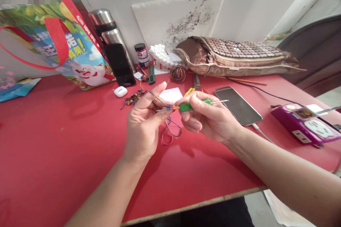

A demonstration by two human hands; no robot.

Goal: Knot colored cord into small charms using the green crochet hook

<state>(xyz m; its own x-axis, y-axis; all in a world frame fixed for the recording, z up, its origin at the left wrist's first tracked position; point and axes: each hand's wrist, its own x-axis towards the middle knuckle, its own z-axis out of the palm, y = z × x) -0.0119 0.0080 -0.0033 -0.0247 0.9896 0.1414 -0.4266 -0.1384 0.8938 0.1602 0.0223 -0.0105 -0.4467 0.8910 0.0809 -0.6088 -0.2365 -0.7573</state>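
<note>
My right hand (204,111) is closed round the green handle of a crochet hook (186,106). A thin metal end of the hook sticks out to the right, past my fingers. At the hook's other end, my left hand (146,120) pinches a small multicoloured piece of crochet (172,107) with stitches of blue, orange and red. A dark strand of yarn runs over my raised left index finger. Loose loops of yarn (167,138) hang below the hands. How the hook's tip sits in the stitches is partly hidden by my left fingers.
Behind the hands lie a yarn ball (177,73), a crocheted piece (135,97), a white earbud case (120,92) and a green cutter (151,74). A phone (238,105) and a purple power strip (306,124) are at right. A flask (113,35) and gift bag (77,49) stand at left.
</note>
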